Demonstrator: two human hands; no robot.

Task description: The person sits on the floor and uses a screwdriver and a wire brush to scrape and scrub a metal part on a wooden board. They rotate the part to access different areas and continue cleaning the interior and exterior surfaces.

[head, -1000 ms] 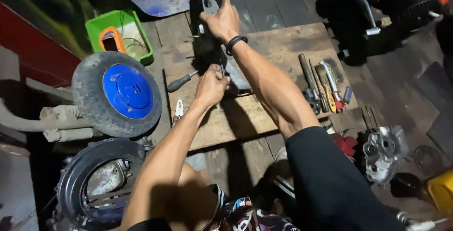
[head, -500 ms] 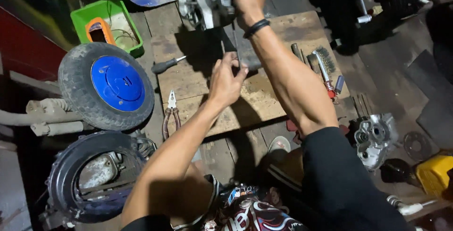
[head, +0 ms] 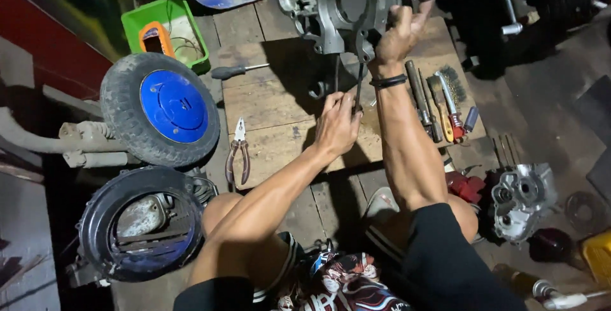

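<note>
My right hand (head: 401,28) grips a grey metal engine casing (head: 344,9) and holds it tilted up above the wooden board (head: 273,114). A thin dark rod (head: 358,85) hangs down from the casing's underside. My left hand (head: 337,123) is just below, its fingers pinched on the lower end of that rod. A black band circles my right wrist.
On the board lie a screwdriver (head: 235,70), pliers (head: 237,149) and a row of hand tools with a wire brush (head: 439,104). A blue-hubbed wheel (head: 162,107), a green tray (head: 167,31), a round black cover (head: 140,225) and another grey casing (head: 519,200) lie around.
My right hand has lifted the casing off the board and turned it, showing its round opening. My left hand has stayed under it on the thin rod.
</note>
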